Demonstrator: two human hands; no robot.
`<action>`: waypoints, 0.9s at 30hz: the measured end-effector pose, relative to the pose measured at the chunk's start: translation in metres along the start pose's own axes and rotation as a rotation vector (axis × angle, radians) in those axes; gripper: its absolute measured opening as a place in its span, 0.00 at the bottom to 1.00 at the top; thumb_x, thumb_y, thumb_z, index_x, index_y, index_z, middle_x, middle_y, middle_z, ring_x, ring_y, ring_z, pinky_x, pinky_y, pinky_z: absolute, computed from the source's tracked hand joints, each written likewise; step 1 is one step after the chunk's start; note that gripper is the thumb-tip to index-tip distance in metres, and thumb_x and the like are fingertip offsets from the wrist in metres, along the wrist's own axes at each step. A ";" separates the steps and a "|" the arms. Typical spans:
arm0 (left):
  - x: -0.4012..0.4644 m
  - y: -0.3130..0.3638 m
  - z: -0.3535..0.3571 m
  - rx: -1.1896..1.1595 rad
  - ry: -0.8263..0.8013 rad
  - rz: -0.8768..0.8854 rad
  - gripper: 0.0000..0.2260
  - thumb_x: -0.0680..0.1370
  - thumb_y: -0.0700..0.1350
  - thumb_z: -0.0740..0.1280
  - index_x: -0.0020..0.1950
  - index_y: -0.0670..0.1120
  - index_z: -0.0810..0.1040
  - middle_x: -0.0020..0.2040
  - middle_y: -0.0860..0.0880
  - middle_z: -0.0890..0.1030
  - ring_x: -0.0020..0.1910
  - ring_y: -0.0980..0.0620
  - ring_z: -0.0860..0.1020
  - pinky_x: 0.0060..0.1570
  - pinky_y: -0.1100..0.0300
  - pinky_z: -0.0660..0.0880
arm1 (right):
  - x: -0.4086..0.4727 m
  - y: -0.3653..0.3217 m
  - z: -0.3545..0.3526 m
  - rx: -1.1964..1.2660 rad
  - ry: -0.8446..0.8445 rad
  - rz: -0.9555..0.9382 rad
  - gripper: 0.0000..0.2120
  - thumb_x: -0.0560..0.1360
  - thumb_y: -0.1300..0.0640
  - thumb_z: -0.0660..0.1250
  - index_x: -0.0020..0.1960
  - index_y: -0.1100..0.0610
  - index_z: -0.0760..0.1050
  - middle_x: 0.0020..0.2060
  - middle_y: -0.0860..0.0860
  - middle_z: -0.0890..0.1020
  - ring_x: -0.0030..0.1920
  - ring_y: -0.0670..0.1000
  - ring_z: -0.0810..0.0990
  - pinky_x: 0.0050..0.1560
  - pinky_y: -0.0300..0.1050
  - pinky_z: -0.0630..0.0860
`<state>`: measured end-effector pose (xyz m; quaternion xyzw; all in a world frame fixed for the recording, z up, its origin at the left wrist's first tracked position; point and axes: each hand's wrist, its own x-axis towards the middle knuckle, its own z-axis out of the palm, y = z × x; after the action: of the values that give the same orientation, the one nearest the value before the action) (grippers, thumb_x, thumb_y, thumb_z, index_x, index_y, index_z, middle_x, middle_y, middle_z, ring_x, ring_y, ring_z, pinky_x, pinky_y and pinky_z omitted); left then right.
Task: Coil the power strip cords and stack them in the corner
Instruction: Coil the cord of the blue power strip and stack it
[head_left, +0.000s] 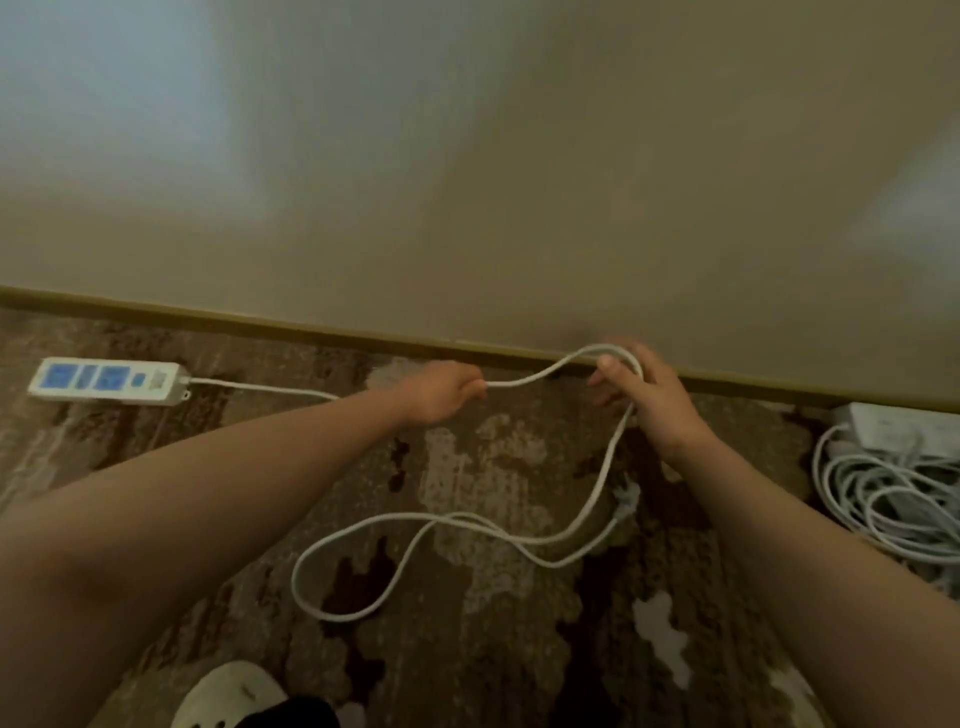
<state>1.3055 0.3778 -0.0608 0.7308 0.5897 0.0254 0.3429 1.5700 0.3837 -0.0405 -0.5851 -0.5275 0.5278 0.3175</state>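
Both hands (441, 389) (644, 395) grip one cord (519, 538) — two power strips (106, 381) (904, 426), seemingly.

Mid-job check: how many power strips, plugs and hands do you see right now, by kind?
Power strips: 2, one lying flat at left, one on the coiled pile at right
Plugs: 1, on the carpet
Hands: 2, left hand and right hand, both gripping the white cord
Total: 5

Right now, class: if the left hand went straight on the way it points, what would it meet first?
Probably the right hand. The left hand points along the taut cord it pinches, which leads to the right hand's loops. Depth is unclear; it might pass it and meet the baseboard.
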 end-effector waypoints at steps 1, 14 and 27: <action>0.002 -0.006 0.001 -0.011 -0.014 -0.019 0.14 0.82 0.48 0.56 0.58 0.44 0.78 0.55 0.43 0.80 0.53 0.46 0.76 0.36 0.63 0.59 | 0.000 0.000 -0.004 -0.020 0.076 -0.002 0.19 0.79 0.52 0.68 0.67 0.56 0.72 0.42 0.51 0.80 0.41 0.53 0.80 0.43 0.46 0.77; -0.030 -0.117 -0.021 -0.155 -0.032 -0.213 0.12 0.77 0.38 0.64 0.59 0.44 0.79 0.58 0.44 0.81 0.59 0.48 0.77 0.60 0.58 0.70 | 0.008 -0.002 0.171 -0.993 -0.394 -0.369 0.25 0.79 0.48 0.63 0.75 0.53 0.67 0.72 0.52 0.70 0.71 0.56 0.67 0.68 0.51 0.67; -0.110 -0.277 -0.043 0.485 0.010 -0.420 0.20 0.77 0.50 0.62 0.70 0.52 0.66 0.69 0.45 0.68 0.66 0.41 0.67 0.65 0.44 0.62 | 0.023 0.021 0.311 -1.302 -0.513 -0.191 0.20 0.81 0.55 0.59 0.71 0.54 0.63 0.63 0.59 0.73 0.56 0.62 0.78 0.45 0.51 0.69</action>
<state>1.0194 0.3208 -0.1351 0.6534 0.7181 -0.1836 0.1538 1.2769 0.3429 -0.1415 -0.4643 -0.8433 0.1962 -0.1866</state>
